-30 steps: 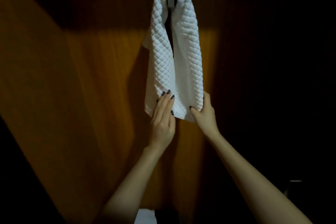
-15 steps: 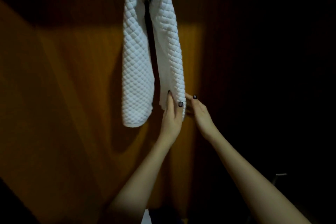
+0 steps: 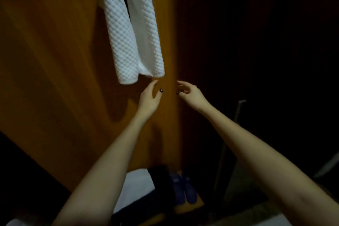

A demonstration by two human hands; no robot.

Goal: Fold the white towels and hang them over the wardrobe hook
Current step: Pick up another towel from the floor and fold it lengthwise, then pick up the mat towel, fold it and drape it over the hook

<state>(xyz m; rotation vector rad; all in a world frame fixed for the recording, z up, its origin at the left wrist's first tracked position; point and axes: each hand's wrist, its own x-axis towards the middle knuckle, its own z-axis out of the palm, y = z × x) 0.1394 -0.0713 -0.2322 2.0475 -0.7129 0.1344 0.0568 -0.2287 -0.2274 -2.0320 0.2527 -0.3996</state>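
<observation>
The white towel (image 3: 131, 29) hangs in two folded lengths against the orange-brown wardrobe panel (image 3: 55, 60), its top cut off by the upper edge of the head view. Just below its lower ends, the left hand (image 3: 149, 97) and right hand (image 3: 190, 93) are raised with fingers loosely spread, grasping nothing and clear of the cloth. Low down, dark blue shoes (image 3: 183, 189) sit beside a pale folded cloth (image 3: 135, 187).

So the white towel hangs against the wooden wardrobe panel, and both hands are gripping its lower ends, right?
Not quite. The head view shows the white towel hanging against the wooden wardrobe panel, but neither hand grips it: the left hand and right hand are both open just below its lower ends.
</observation>
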